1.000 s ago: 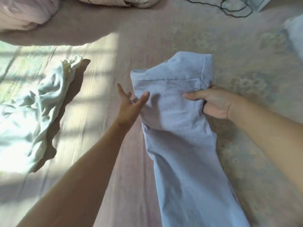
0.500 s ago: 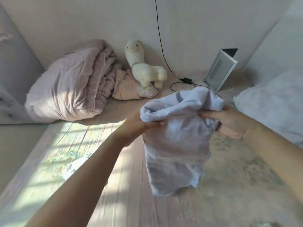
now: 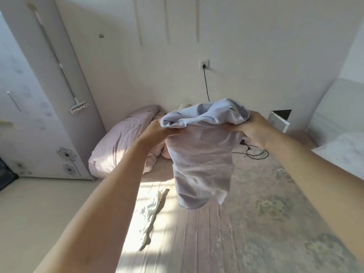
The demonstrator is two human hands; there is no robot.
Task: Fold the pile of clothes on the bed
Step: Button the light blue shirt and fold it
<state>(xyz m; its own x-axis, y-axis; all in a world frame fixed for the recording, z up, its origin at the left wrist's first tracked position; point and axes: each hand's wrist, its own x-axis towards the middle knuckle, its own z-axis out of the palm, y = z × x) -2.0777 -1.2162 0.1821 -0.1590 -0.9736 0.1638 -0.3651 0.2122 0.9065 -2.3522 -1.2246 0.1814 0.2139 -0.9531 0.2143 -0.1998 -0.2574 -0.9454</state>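
Both hands hold a pale blue garment (image 3: 201, 154) up in the air above the bed (image 3: 266, 223), clear of the bedspread. The left hand (image 3: 157, 131) grips the bunched top edge on one side, thumb over the fabric and fingers curled behind it; the right hand (image 3: 250, 128) grips the other side the same way, fingers wrapped round the gathered cloth. The top of the garment is crumpled into folds between the two hands, and the rest hangs down loosely, its lower end free. Below and to the left, a white garment (image 3: 151, 211) lies rumpled on the bedspread in a patch of sunlight. A pink quilt (image 3: 118, 146) is heaped at the head of the bed against the wall. A black cable (image 3: 254, 153) runs from a wall socket (image 3: 204, 65) down to the bed.
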